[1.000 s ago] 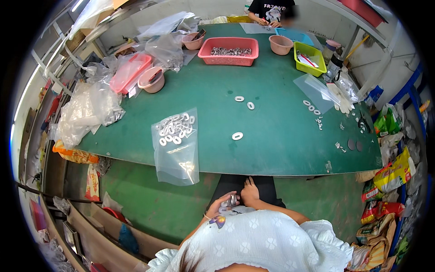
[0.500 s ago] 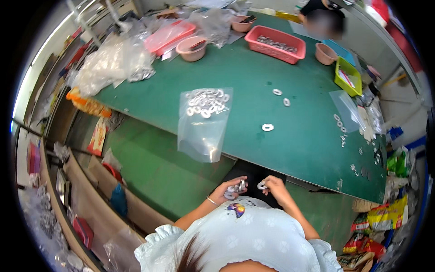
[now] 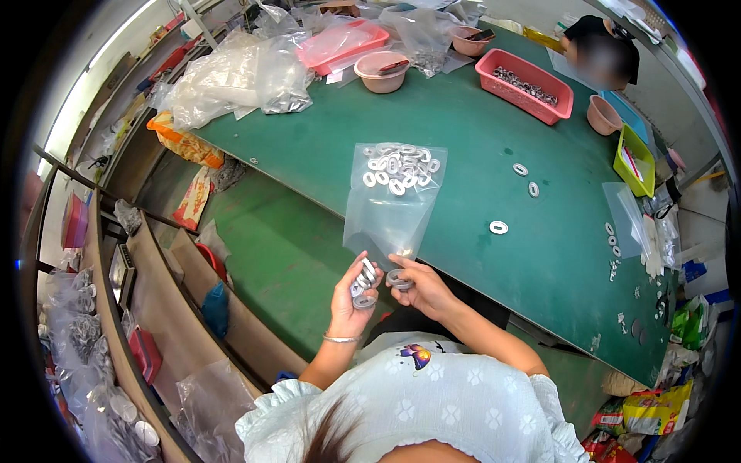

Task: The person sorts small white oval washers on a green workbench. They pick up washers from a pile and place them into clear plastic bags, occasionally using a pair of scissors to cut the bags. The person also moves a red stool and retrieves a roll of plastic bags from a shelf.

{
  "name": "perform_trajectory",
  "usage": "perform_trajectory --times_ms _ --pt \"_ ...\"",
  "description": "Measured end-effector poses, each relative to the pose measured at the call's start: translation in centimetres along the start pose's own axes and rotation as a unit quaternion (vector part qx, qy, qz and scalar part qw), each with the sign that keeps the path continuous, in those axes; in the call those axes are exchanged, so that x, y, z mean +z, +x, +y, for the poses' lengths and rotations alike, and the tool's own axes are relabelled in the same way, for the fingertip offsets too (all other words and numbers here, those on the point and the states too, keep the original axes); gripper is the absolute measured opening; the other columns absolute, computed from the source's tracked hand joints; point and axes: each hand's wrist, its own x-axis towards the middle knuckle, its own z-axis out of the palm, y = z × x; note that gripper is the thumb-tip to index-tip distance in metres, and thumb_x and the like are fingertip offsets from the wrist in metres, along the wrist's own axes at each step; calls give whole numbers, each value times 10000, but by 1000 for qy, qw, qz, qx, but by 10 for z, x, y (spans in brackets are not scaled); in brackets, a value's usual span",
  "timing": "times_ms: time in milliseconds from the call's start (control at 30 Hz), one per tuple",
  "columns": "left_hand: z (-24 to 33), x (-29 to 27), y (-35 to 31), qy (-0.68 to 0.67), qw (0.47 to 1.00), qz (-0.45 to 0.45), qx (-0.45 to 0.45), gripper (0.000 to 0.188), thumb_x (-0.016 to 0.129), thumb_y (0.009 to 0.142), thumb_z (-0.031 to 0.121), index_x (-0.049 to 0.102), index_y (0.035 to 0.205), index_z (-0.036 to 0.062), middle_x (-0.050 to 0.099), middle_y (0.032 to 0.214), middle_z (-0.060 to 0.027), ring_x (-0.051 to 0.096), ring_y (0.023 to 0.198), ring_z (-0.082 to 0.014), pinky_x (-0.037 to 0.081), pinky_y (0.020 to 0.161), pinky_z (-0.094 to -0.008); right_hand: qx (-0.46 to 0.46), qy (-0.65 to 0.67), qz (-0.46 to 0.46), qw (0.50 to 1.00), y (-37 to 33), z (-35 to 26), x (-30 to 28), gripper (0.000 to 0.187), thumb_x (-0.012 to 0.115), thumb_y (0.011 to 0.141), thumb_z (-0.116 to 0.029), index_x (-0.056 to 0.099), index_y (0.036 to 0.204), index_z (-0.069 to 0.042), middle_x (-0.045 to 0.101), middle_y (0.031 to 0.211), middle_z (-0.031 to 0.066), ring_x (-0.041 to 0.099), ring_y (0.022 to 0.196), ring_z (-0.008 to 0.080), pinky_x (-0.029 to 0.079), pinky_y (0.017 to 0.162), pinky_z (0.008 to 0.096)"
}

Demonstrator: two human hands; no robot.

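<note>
A small stack of oval metal plates (image 3: pixel 363 284), each with a slot in its middle, rests in my left hand (image 3: pixel 346 302), whose fingers are curled round it. Close beside it, my right hand (image 3: pixel 426 288) grips another oval plate (image 3: pixel 400 280); I cannot tell if more are under it. Both hands are at the table's near edge, by the lower end of a clear plastic bag (image 3: pixel 384 218). Inside the bag's far end lie several oval plates (image 3: pixel 397 182). Three loose ones, including a slotted oval plate (image 3: pixel 499 228), lie on the table to the right.
On the green table (image 3: pixel 455 139) stand a pink basket (image 3: pixel 532 106) of metal parts, a pink bowl (image 3: pixel 381 77) and a lime-green basket (image 3: pixel 635 160). Clear bags (image 3: pixel 224 81) are heaped far left. Small parts lie near the right edge. Across the table is another person (image 3: pixel 606 54).
Both hands have moved forward, up to the bag's near end, and the right hand has come closer to the left. The view has shifted, so the table sits further right.
</note>
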Motion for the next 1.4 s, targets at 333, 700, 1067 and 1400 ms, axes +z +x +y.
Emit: perform_trajectory --times_ms 333,700,1067,1400 --pt "2 11 -3 -27 998 -12 -62 357 554 823 79 471 1170 73 531 959 -115 532 875 -212 387 392 -174 -259 -60 131 955 18 -5 4 746 385 871 -13 -142 1389 -108 473 976 116 528 643 151 428 471 249" --pt "3 26 26 138 985 -91 -46 514 529 847 108 338 1323 108 552 922 -118 577 788 -197 365 378 -161 -206 -288 88 931 -10 -7 -14 304 422 838 -39 533 1118 5 550 737 30 496 600 75 400 568 219" --pt "2 81 61 174 965 -150 128 461 552 841 105 397 1264 8 570 862 -120 580 711 -162 353 371 -166 -257 -1 123 959 65 -28 13 588 358 912 -78 47 1409 -128 514 952 105 525 574 150 449 553 248" --pt "-8 91 157 216 937 24 275 326 462 872 125 490 1158 -31 532 1138 -116 515 1025 -213 437 864 -318 -346 -383 135 846 50 -56 5 659 416 871 -101 15 1372 50 155 1406 273 196 1313 335 188 1066 339"
